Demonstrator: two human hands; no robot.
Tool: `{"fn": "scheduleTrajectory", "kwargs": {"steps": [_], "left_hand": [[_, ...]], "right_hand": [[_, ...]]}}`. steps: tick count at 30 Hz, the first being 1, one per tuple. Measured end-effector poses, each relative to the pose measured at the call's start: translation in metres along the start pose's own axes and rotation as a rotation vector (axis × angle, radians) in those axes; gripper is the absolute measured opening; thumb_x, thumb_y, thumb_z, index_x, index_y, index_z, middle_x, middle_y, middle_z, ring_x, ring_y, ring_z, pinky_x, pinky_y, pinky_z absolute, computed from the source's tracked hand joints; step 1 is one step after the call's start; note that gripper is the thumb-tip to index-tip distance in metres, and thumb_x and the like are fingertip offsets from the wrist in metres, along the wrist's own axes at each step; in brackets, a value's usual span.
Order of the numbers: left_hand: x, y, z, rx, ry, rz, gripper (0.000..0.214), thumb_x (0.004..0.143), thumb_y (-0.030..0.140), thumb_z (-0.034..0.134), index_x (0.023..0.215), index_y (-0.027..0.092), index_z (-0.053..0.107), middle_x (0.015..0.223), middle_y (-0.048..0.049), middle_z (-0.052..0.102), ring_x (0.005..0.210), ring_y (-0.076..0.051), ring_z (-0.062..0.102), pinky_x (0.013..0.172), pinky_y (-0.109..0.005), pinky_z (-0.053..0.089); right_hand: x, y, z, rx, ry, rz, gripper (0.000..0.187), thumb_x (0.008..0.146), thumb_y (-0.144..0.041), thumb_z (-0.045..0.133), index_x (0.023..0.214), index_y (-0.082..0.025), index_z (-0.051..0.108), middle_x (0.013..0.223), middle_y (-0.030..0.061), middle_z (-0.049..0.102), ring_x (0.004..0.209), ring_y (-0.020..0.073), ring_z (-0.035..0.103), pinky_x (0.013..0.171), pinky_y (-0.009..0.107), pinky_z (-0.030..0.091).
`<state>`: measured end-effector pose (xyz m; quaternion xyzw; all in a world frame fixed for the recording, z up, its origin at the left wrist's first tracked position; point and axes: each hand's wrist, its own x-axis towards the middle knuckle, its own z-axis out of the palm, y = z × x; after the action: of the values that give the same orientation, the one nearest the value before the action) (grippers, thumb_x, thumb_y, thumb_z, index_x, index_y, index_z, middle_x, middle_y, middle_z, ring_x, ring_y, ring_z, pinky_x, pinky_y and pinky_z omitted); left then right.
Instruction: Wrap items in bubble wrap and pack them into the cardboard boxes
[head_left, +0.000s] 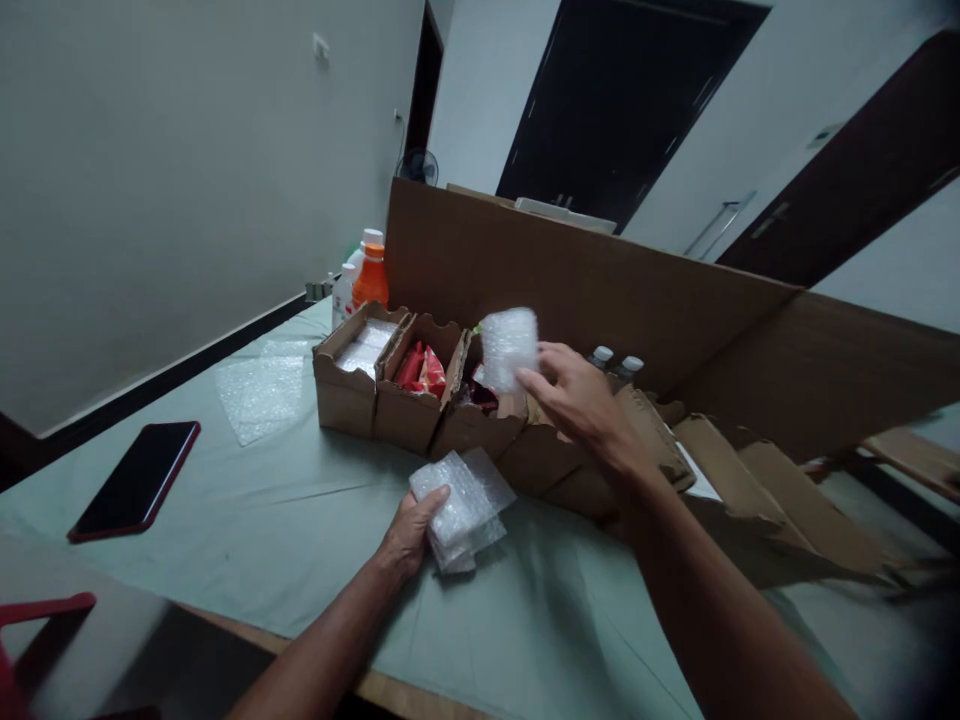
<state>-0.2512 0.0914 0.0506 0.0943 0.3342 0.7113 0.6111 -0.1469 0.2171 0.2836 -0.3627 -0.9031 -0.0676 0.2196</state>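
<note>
Bare forearms [697,570] are closest to the lens, angling up from the bottom edge. Right hand [576,392], just right of centre, has a bubble-wrap piece [510,350] pinched by one edge, up over the row of cardboard boxes [345,405]. Can't tell if anything's inside it. Left hand [406,530], lower centre, is gripping a bubble-wrap stack [457,505], thumb on top.

That stack is what'd worry me: it's fanned out unevenly and looks slick, so if the thumb eased off, the lower sheets could slide out onto the green cloth [300,540]. The raised piece could go too, since a one-edge pinch doesn't give much control, and it'd probably land on the dark red stuff [484,398] in the box below.

Also, the right arm passes over the right end of the row. Dip it a bit and it could snag the cardboard flaps [731,465] there, or the hand could bump the white-capped bottles [628,370] behind.

Further out, a loose bubble-wrap sheet [262,390] lies left of the boxes, near the phone [136,480]. Light stuff, so if the fan [418,167] up top is running (can't tell), a draught could shift it.
</note>
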Motion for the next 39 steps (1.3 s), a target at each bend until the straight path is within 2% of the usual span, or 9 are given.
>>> {"fn": "scheduleTrajectory", "kwargs": {"steps": [3,7,10,15,19,23,28,33,39], "left_hand": [[0.000,0.000,0.002,-0.012,-0.032,0.016,0.070,0.057,0.057,0.091,0.108,0.014,0.066,0.094,-0.0078,0.075,0.080,-0.021,0.069,0.078,-0.031,0.051],[-0.011,0.006,0.010,0.012,-0.121,0.068,0.084,0.055,0.071,0.085,0.114,0.014,0.066,0.108,-0.0137,0.074,0.098,-0.030,0.070,0.088,-0.038,0.053],[-0.024,0.013,0.015,0.049,-0.173,0.133,0.096,0.046,0.062,0.094,0.123,0.014,0.063,0.116,-0.0163,0.071,0.107,-0.034,0.067,0.093,-0.040,0.051],[-0.049,0.019,0.008,0.071,-0.255,0.206,0.113,0.047,0.063,0.093,0.141,0.019,0.049,0.132,-0.0171,0.063,0.122,-0.035,0.059,0.102,-0.040,0.047],[-0.068,0.029,-0.007,0.151,-0.004,0.338,0.105,0.048,0.044,0.097,0.139,0.020,0.050,0.125,-0.0125,0.066,0.110,-0.029,0.065,0.094,-0.034,0.050],[-0.094,0.075,-0.035,0.215,0.249,0.438,0.067,0.053,0.035,0.089,0.112,0.014,0.064,0.092,-0.0070,0.073,0.074,-0.021,0.068,0.069,-0.031,0.055],[-0.115,0.181,-0.092,0.222,0.502,0.663,0.046,0.055,0.032,0.083,0.093,0.015,0.064,0.074,0.0006,0.069,0.061,-0.014,0.064,0.059,-0.025,0.052],[-0.071,0.249,-0.120,0.263,0.657,0.854,0.046,0.062,0.032,0.080,0.101,0.019,0.062,0.088,0.0015,0.071,0.078,-0.014,0.068,0.073,-0.023,0.055],[0.016,0.257,-0.124,0.515,0.787,0.746,0.051,0.072,0.039,0.079,0.114,0.016,0.059,0.106,-0.0118,0.071,0.105,-0.030,0.069,0.090,-0.045,0.056]], "right_hand": [[-0.072,-0.012,0.000,0.410,-0.143,0.097,0.033,0.096,-0.045,0.043,0.087,-0.020,0.064,0.086,0.0038,0.070,0.077,0.0188,0.063,0.065,0.028,0.048],[-0.137,-0.031,0.057,0.451,-0.375,0.172,0.030,0.086,-0.041,0.046,0.062,-0.023,0.048,0.064,0.0001,0.059,0.062,0.0169,0.055,0.057,0.027,0.038],[-0.147,-0.033,0.085,0.370,-0.322,0.169,0.029,0.084,-0.040,0.044,0.060,-0.024,0.041,0.061,0.0013,0.057,0.058,0.0180,0.053,0.057,0.029,0.033],[-0.141,-0.033,0.081,0.242,-0.367,0.113,0.026,0.086,-0.034,0.043,0.062,-0.023,0.049,0.065,0.0027,0.063,0.060,0.0188,0.057,0.059,0.029,0.032],[-0.145,-0.067,0.076,0.274,-0.350,-0.010,0.027,0.090,-0.033,0.046,0.067,-0.022,0.055,0.072,0.0039,0.068,0.068,0.0197,0.061,0.065,0.030,0.037],[-0.145,-0.095,0.084,0.555,-0.331,-0.124,0.026,0.095,-0.043,0.052,0.100,-0.023,0.068,0.097,0.0049,0.075,0.087,0.0225,0.068,0.081,0.035,0.046],[-0.149,-0.083,0.131,0.646,-0.275,-0.076,0.029,0.094,-0.042,0.052,0.109,-0.024,0.069,0.111,0.0067,0.074,0.097,0.0240,0.071,0.085,0.039,0.053],[-0.165,-0.081,0.186,0.521,-0.087,-0.067,0.019,0.089,-0.023,0.054,0.096,-0.024,0.072,0.117,0.0098,0.073,0.108,0.0289,0.068,0.090,0.048,0.053],[-0.173,-0.081,0.199,0.499,-0.030,-0.117,0.021,0.093,-0.021,0.051,0.097,-0.025,0.071,0.115,0.0093,0.074,0.106,0.0289,0.068,0.088,0.048,0.053]]}}
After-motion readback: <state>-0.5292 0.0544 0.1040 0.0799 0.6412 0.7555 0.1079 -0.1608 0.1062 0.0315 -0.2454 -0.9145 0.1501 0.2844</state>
